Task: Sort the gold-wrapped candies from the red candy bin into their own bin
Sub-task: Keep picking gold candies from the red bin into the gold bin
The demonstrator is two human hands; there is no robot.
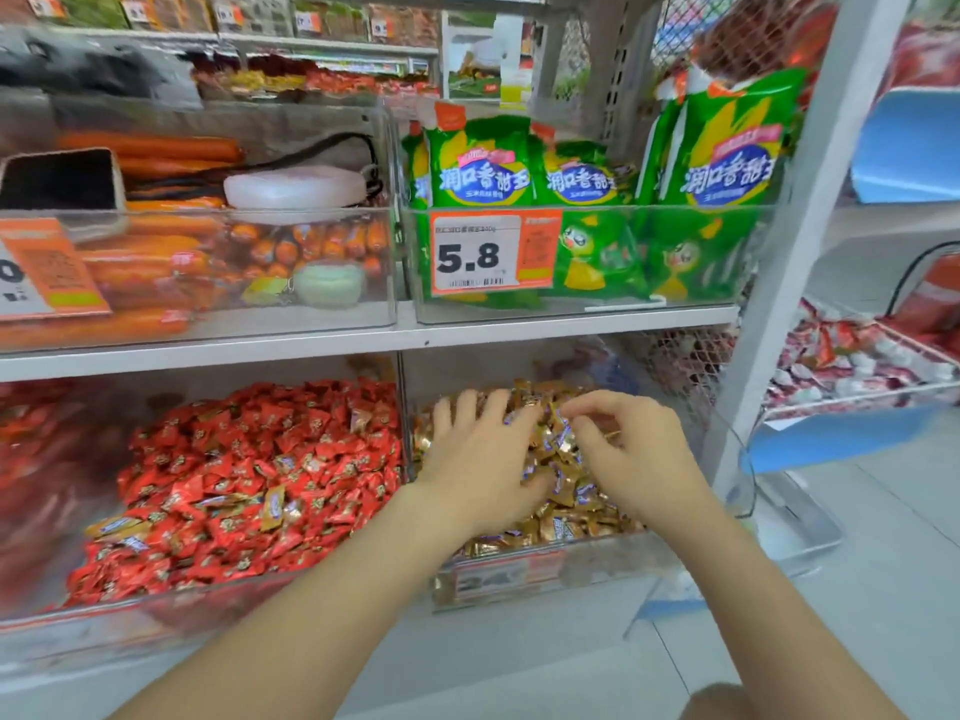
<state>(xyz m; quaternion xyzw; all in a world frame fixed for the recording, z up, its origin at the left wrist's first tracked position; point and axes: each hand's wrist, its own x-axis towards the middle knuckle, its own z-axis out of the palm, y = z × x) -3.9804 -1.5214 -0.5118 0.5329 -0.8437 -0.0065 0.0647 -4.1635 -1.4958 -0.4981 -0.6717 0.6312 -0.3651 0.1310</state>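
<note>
Partly: gold-wrapped candies (272, 506) were left in red candy bin (156, 626) | left hand (478, 459) was spread flat | right hand (623, 459) grip undetermined

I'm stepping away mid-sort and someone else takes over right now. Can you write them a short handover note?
Left hand: open, flat on the gold-wrapped candies in the clear plastic bin on the right.
Right hand: fingers curled over the same pile; whether they pinch a candy is unclear.
Done: the right bin holds a pile of gold candies.
Left: several stray gold-wrapped candies lie among the red-wrapped candies in the clear bin on the left; move them over.
</note>
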